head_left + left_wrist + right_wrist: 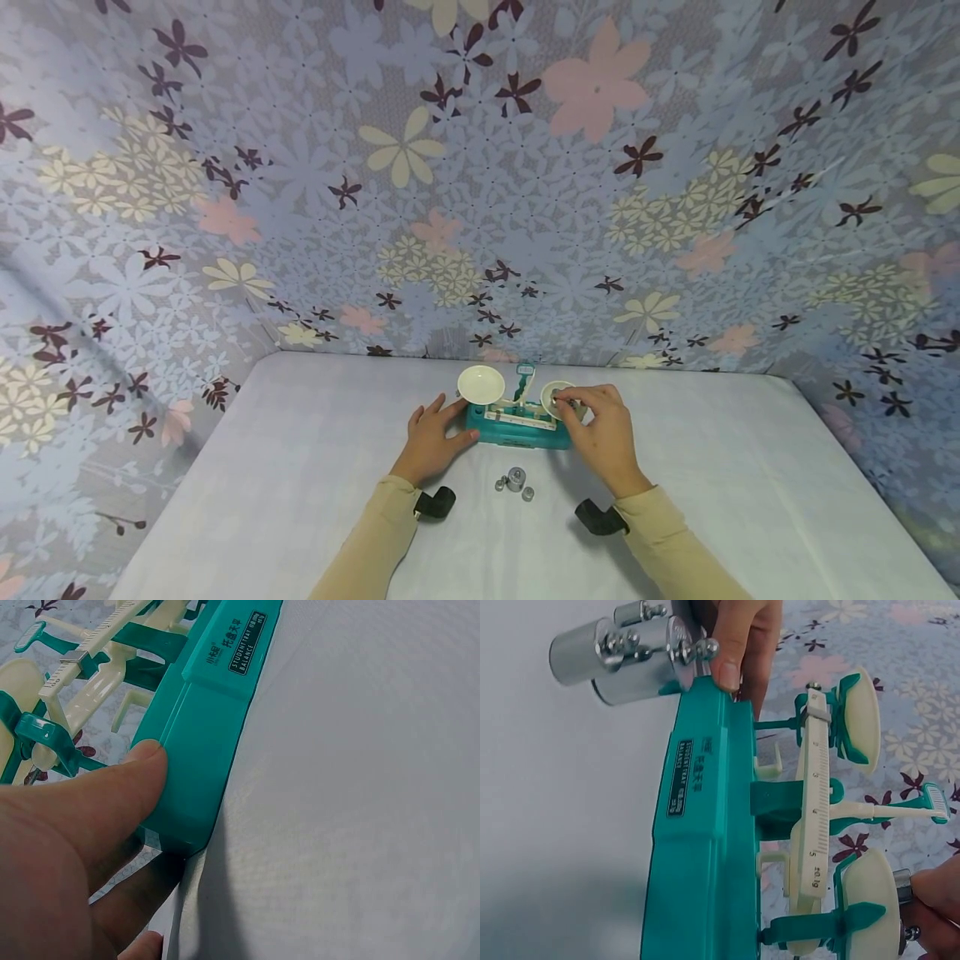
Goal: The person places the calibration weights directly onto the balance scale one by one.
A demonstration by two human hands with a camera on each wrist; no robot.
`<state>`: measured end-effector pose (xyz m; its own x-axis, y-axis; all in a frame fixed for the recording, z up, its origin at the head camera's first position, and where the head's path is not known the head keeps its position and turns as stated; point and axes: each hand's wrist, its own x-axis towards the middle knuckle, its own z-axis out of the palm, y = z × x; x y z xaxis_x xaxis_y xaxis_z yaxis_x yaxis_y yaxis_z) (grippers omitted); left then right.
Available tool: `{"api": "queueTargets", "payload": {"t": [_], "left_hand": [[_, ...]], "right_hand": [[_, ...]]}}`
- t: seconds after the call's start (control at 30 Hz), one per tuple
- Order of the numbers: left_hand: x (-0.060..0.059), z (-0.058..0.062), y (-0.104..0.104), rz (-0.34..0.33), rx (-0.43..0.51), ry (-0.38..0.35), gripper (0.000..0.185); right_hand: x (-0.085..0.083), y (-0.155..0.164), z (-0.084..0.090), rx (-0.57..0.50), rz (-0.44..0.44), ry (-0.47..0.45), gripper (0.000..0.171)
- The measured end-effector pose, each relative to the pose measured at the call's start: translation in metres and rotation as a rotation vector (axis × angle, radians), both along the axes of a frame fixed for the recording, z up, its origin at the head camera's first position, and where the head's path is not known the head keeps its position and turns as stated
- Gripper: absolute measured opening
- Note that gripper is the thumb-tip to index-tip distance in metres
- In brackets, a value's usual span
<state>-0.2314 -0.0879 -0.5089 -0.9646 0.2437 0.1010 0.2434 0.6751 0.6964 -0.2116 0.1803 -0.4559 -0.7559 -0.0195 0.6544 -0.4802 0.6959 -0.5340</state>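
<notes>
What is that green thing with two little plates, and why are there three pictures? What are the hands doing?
That green thing is a toy balance scale: it has two white pans, and the heavier side sinks. The big picture comes from a camera on the person's head, looking down at a white table. The other two come from cameras strapped to each wrist, so they look very close up. The left hand rests on the scale's end, its thumb pressing the green base. The right hand pinches a small metal weight at the right pan. The left pan has nothing in it. Three more shiny weights sit on the table, in front of the scale.
</notes>
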Motion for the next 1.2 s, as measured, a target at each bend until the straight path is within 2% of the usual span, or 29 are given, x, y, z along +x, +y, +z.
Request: {"api": "queueTargets", "payload": {"t": [0.4,0.67,1.2], "left_hand": [[-0.0002,-0.0003,0.0002,-0.002,-0.004,0.001,0.063],[-0.0001,-0.0005,0.0006,0.0,-0.011,0.0,0.063],[0.0006,0.0001,0.0003,-0.003,-0.001,0.008,0.062]], "right_hand": [[-0.0023,0.0011,0.0003,0.076,-0.005,-0.021,0.01],[-0.0035,0.0008,-0.0023,0.105,0.009,0.01,0.011],[0.002,0.0008,0.0033,0.09,0.013,-0.001,0.013]]}}
